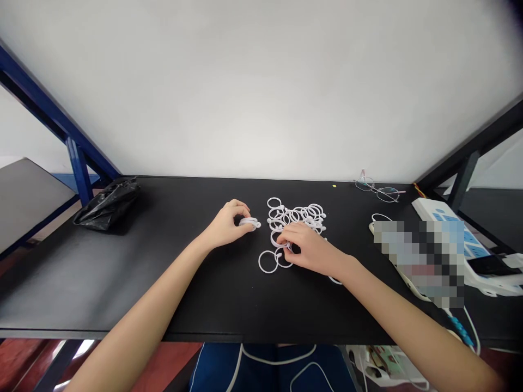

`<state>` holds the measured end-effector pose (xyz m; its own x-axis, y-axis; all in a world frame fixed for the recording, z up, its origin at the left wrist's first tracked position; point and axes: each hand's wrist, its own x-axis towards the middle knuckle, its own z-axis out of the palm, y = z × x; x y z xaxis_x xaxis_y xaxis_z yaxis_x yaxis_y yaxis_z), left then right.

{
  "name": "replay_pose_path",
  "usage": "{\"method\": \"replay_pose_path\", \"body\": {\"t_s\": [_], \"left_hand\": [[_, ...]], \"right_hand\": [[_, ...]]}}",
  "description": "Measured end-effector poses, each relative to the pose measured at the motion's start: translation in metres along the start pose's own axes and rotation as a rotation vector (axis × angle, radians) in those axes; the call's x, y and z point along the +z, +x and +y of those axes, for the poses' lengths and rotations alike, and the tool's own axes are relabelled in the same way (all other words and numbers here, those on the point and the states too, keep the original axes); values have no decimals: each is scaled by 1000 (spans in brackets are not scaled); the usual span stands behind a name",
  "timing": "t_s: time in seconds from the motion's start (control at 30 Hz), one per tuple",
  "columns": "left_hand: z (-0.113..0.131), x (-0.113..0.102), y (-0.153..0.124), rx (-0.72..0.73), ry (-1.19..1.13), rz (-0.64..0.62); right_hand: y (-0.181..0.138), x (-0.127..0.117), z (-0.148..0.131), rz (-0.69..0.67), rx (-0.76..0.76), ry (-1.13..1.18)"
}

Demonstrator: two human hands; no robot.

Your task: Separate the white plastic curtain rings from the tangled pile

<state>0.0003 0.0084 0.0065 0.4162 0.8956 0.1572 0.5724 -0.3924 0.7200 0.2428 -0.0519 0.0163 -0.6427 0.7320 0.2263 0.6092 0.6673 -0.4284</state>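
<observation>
My left hand is closed around a small stack of white curtain rings, holding them between thumb and fingers just over the black table. To its right lies a loose pile of white curtain rings, several of them overlapping. My right hand reaches into the near side of this pile, its thumb and fingers pinched on a white ring that they partly cover. Closer to me, a single ring lies flat, touching its neighbour.
A crumpled black plastic bag lies at the left on the black table. Eyeglasses rest by the back wall. A phone with a blurred screen and a white power strip with cables are at the right.
</observation>
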Motion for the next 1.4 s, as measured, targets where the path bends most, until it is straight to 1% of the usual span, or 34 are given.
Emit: {"method": "replay_pose_path", "body": {"t_s": [0.1,0.23,0.3,0.37,0.43,0.57,0.7,0.8,0.93,1.03,1.17,1.23,1.33,1.4], "left_hand": [[3,-4,-1,-95,-101,-60],[11,-8,-3,-193,-377,-237],[14,-9,-5,-249,-472,-310],[16,-8,-6,-323,-564,-337],[18,-7,-7,-375,-669,-329],[21,-7,-8,-400,-829,-345],[21,-8,-8,-411,-983,-425],[20,-6,-8,-406,-1039,-472],[22,-2,-9,-402,-1054,-518],[26,2,-11,-393,-1058,-528],[30,3,-12,-369,-1091,-531],[31,1,-12,-355,-1129,-529],[33,1,-13,-354,-1162,-545],[33,2,-13,-360,-1169,-550]], "right_hand": [[0,-1,0,39,43,62],[0,-3,-2,80,122,161],[1,-4,-4,99,164,220],[1,-5,-4,125,210,285],[1,-5,-4,148,257,346],[1,-5,0,159,335,478],[1,-7,4,181,385,651],[2,-10,4,195,440,787],[4,-13,1,169,500,916],[5,-13,1,185,503,942],[4,-9,1,313,476,924],[3,-6,0,346,447,879],[2,-4,-5,331,380,755],[2,-3,-8,290,324,680]]}}
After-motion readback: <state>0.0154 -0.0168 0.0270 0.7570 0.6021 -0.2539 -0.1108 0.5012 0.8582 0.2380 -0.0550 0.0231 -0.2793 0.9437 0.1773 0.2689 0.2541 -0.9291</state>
